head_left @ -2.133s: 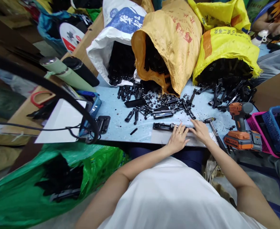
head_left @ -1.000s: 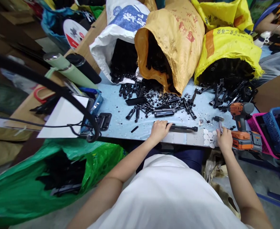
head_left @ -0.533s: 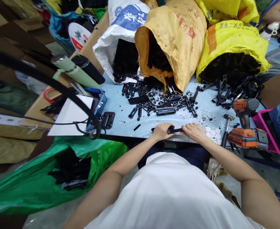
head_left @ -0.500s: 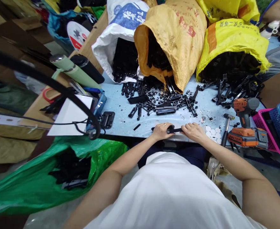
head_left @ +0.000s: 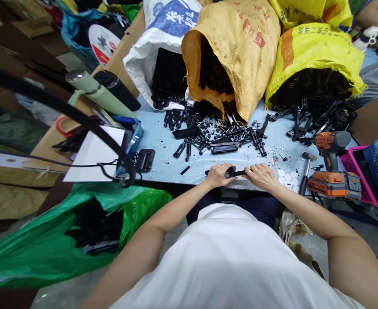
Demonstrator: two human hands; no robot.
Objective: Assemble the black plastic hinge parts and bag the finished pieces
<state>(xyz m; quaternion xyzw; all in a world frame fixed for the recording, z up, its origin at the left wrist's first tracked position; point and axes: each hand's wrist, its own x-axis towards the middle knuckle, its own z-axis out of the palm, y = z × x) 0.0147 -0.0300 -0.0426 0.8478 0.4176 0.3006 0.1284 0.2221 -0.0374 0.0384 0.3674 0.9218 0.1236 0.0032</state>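
Between my hands, at the table's front edge, lies a long narrow black part (head_left: 237, 174); its exact kind does not show. My left hand (head_left: 219, 175) is closed round its left portion, and a dark tip sticks out past the fingers. The right end is gripped by my right hand (head_left: 260, 176), with fingers bent over it. Just beyond my hands sits a flat black part (head_left: 224, 148) among a pile of loose black parts and small metal pins (head_left: 204, 131). White round discs (head_left: 288, 179) lie right of my right hand.
A hammer (head_left: 305, 171) and an orange cordless drill (head_left: 332, 159) stand at right, beside pink and blue baskets (head_left: 358, 165). White, orange (head_left: 259, 56) and yellow sacks spill black parts at the back. A green bag (head_left: 40, 253) hangs at left. A black cable arm (head_left: 79, 120) crosses the left side.
Hardly anything differs. Both hands keep their hold on the black part in nearly the same place; the view has shifted very slightly.
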